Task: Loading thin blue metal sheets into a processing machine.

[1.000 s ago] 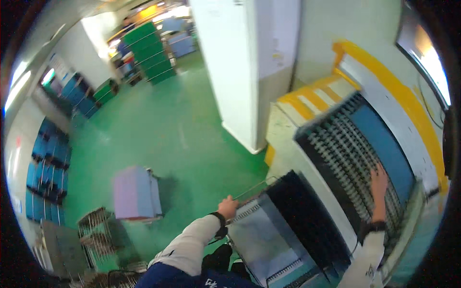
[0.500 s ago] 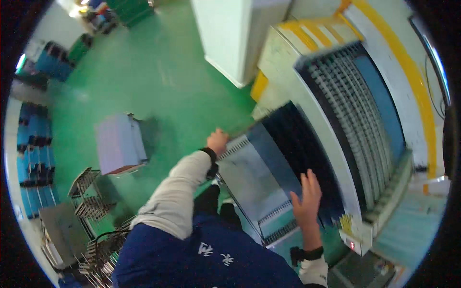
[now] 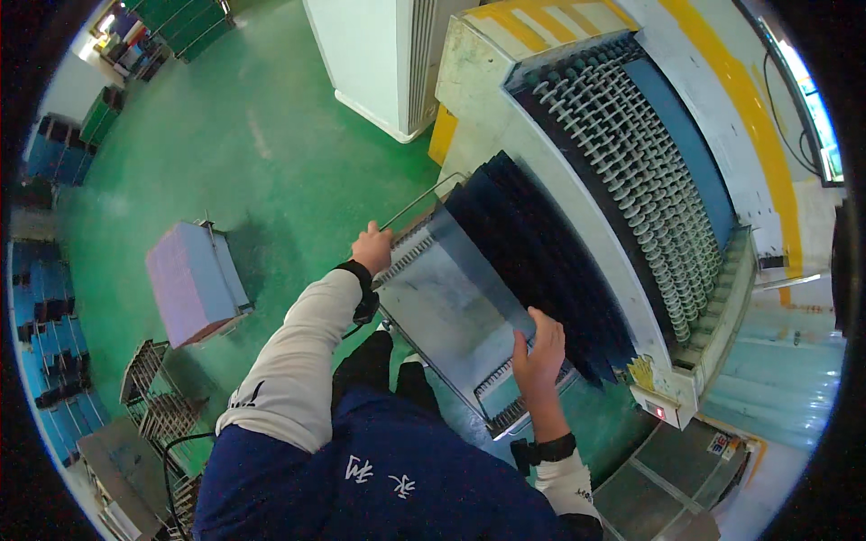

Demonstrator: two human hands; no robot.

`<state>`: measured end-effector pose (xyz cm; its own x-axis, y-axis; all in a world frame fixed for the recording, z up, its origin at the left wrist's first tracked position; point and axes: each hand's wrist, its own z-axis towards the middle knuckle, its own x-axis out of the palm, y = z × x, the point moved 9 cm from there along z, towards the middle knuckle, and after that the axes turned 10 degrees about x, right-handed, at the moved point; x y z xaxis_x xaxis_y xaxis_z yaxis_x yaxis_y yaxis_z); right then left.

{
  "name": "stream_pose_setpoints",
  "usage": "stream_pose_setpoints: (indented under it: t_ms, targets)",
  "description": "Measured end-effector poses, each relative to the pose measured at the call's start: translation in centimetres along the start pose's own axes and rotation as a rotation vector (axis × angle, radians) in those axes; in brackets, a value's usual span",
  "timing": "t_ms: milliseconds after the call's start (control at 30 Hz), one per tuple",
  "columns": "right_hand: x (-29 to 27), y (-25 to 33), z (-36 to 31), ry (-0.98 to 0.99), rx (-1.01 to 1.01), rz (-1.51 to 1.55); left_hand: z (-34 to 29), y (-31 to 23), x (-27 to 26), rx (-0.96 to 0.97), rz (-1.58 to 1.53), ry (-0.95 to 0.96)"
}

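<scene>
My left hand (image 3: 372, 249) is closed around the near-left side of a wire-framed rack (image 3: 433, 311) with toothed slot strips along its sides. Inside the rack, thin dark blue panels (image 3: 541, 261) stand close together and lean at the machine end. A greyer, bluish panel (image 3: 483, 269) is the one closest to me. My right hand (image 3: 539, 356) is beside that panel's right end, fingers stretched up and thumb apart. Its fingertips seem to touch the panel's edge; I cannot make out a grip.
Right of the rack stands a machine with rows of grey rollers (image 3: 631, 180) and a yellow-striped housing (image 3: 528, 27). A white cabinet (image 3: 370, 63) is at the back. On the green floor to the left are a purple-topped stack (image 3: 185, 284) and metal racks (image 3: 162, 388).
The view has shifted, so the scene sits further left. My right hand has come in against the bluish panel's end, its fingers closer together. My left hand stays on the rack.
</scene>
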<state>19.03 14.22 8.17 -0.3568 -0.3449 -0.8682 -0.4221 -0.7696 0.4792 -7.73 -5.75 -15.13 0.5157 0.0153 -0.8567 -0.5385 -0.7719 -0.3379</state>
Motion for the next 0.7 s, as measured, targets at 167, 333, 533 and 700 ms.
stream_pose_setpoints:
  t_ms: [167, 333, 533, 700]
  targets:
    - [1.3, -0.8, 1.9, 0.050, 0.058, -0.181, 0.0, 0.5, 0.3, 0.003, 0.013, -0.032]
    - [4.3, -4.4, 1.7, 0.102, 0.112, -0.233, 0.0, 0.0, 0.0, 0.009, -0.007, -0.030]
    - [-2.4, -0.8, 3.3, 0.025, 0.099, -0.216, 0.2, 0.6, 0.7, 0.044, -0.018, -0.050]
    - [-13.2, 2.5, 3.9, -0.088, 0.095, -0.200, 0.1, 0.0, 0.1, 0.021, -0.030, -0.038]
